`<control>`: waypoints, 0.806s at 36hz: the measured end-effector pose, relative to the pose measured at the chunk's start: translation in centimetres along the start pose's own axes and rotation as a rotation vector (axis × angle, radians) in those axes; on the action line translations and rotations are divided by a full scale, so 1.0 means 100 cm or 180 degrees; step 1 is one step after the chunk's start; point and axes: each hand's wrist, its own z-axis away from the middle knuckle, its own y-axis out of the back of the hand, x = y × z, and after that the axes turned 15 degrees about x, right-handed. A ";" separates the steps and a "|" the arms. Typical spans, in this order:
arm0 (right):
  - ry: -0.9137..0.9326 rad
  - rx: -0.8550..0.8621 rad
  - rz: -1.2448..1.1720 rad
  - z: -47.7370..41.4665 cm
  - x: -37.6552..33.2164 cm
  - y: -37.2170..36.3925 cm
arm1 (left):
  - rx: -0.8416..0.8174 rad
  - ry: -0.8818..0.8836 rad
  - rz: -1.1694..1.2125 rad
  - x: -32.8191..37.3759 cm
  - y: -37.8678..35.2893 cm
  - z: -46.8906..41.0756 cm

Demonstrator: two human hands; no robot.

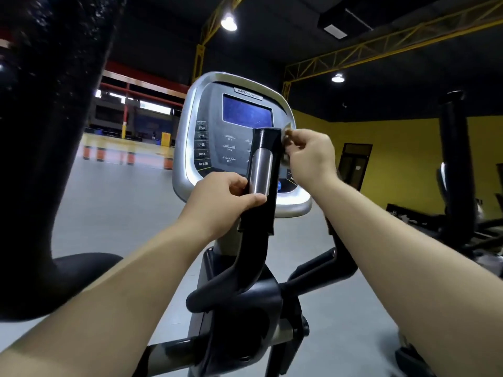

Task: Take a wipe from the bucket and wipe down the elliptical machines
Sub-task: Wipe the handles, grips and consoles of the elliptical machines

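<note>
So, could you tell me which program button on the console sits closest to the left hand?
P10, the lowest in the column, just above the left hand gripping the handlebar; P2 through P8 stack higher, farther away.

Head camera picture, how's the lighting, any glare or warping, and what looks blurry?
Head view: dim hall, with two ceiling lamps blown out to white glare; head view: wide-angle bend curves the yellow truss; head view: the black post close on the left is soft and grainy; head view: the wipe in the right hand is smeared, too blurred for detail.
</note>
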 end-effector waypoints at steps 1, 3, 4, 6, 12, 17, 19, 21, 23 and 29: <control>0.0008 0.0017 0.0049 -0.003 0.001 -0.003 | -0.0005 -0.0014 -0.0004 0.000 0.000 0.000; 0.0076 0.0013 0.0120 0.002 0.002 -0.003 | -0.0006 -0.0033 -0.0033 0.000 0.001 0.001; 0.0102 -0.0028 0.0143 0.008 0.004 -0.001 | -0.0001 -0.0048 -0.0055 0.000 0.001 0.002; 0.0166 -0.0137 0.0221 0.026 0.010 0.007 | 0.0018 -0.0112 -0.0110 -0.001 0.001 0.003; 0.0343 -0.0354 -0.0040 0.060 0.013 0.024 | 0.0095 -0.0255 -0.0222 -0.002 -0.002 0.004; 0.1369 -0.0011 0.0659 0.017 -0.011 0.006 | 0.0009 -0.0222 -0.0206 -0.003 0.000 0.006; 0.1475 -0.0200 0.0897 -0.001 -0.017 -0.002 | 0.0001 -0.0210 -0.0178 -0.002 0.000 0.008; 0.1466 -0.0472 0.1063 -0.014 -0.023 -0.005 | 0.0042 -0.0180 -0.0152 -0.001 0.000 0.009; 0.1400 -0.0757 0.1145 -0.024 -0.026 -0.004 | 0.0066 -0.0113 -0.0107 0.000 0.000 0.008; 0.0605 -0.1271 0.1016 -0.043 -0.033 -0.008 | 0.0129 -0.0027 -0.0049 0.000 -0.001 0.008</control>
